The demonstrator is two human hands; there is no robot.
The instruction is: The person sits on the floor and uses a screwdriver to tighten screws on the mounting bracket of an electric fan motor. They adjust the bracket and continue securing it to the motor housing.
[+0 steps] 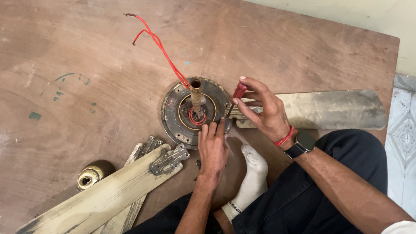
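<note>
Worn brown board underfoot, scuffed and paint-flecked, and on it sits the ceiling fan motor [195, 112], a round dusty housing with its brass shaft standing up from the middle and red wires [158, 43] trailing off to the far left. Left hand [212, 149] comes in from the near side, fingers flat and together, pressing on the motor's near rim, gripping nothing, just steadying. Right hand [264, 110] sits just to the right of the housing, fingers clamped round a red-handled screwdriver [236, 96]. Its shaft slants down and to the left, tip meeting the motor's right edge where the one attached fan blade [329, 109] joins on. That blade runs long and straight out to the right, under the right hand. So the right hand is the nearer one to that joint; the left lies on the rim just left of it. Two loose blades [108, 195] lie near left, metal brackets toward the motor, a brass cup [91, 175] beside them. A socked foot [251, 173] rests just near of the motor.
</note>
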